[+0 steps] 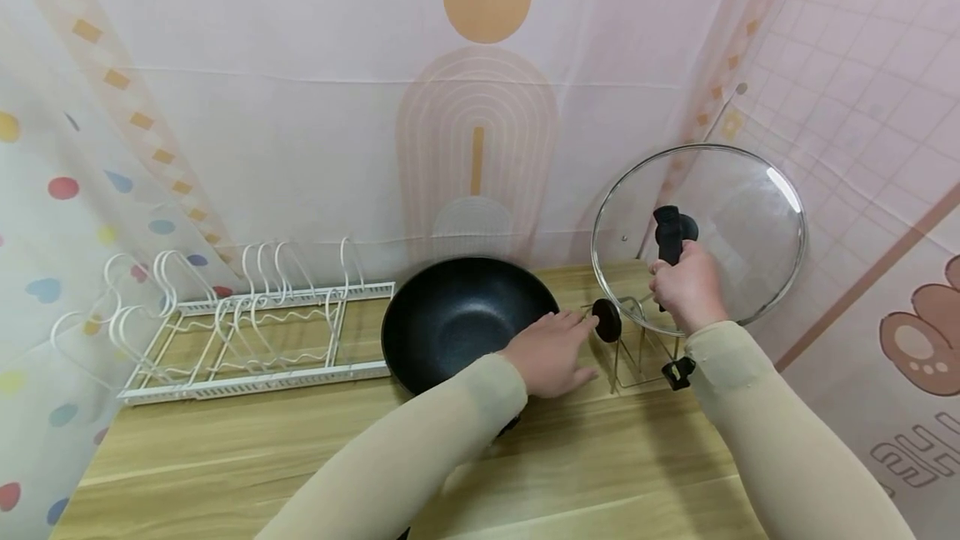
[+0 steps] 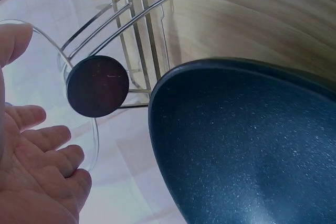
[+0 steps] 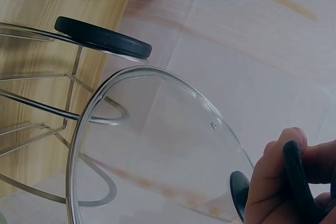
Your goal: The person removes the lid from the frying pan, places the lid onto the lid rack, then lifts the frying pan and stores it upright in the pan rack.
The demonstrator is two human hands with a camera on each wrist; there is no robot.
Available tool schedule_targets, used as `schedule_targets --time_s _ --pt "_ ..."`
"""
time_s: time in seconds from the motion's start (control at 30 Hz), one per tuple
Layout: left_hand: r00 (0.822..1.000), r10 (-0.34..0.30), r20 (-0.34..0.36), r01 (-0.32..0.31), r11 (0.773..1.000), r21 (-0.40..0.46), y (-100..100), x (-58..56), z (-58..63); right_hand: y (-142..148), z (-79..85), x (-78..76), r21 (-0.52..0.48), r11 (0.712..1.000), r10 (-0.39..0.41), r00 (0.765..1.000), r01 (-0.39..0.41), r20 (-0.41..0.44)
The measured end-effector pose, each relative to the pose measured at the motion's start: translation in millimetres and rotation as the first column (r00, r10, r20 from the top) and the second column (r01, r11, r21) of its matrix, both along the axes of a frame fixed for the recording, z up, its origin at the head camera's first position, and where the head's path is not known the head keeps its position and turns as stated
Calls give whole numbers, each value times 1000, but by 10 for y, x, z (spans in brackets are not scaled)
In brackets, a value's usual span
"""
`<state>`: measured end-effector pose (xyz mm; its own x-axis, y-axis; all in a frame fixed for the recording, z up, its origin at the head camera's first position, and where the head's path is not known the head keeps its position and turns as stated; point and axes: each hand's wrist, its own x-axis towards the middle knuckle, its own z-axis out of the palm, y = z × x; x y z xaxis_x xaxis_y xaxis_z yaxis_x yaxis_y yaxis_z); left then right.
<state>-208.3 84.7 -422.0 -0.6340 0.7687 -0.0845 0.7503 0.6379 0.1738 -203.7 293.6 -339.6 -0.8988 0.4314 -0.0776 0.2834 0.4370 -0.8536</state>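
And here's the right grip [image 1: 688, 286], clamped firmly on the black handle [image 1: 670, 232] of the big glass lid [image 1: 753, 265]! The lid stands tilted upright at the far right, its lower rim right at the wire rack [image 3: 39, 105]; whether they touch, I can't tell. Over to the left grip [image 1: 551, 352]: fingers extended, holding nothing, just beside the rack's black disc [image 1: 607, 320]. Left of that, the black pan [image 1: 465, 319] sits on the tabletop [image 1: 600, 473], with the white rack [image 1: 255, 384] farther left.
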Motion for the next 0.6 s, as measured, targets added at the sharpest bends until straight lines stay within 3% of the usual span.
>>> schedule_targets --time_s 0.37,0.6 --pt "999 40 5 -40 999 30 353 -47 9 -19 -28 11 27 1000 -1 1000 1 8" --pt "999 40 -2 -40 999 -3 488 -78 -45 -21 -43 26 41 999 3 1000 -4 11"
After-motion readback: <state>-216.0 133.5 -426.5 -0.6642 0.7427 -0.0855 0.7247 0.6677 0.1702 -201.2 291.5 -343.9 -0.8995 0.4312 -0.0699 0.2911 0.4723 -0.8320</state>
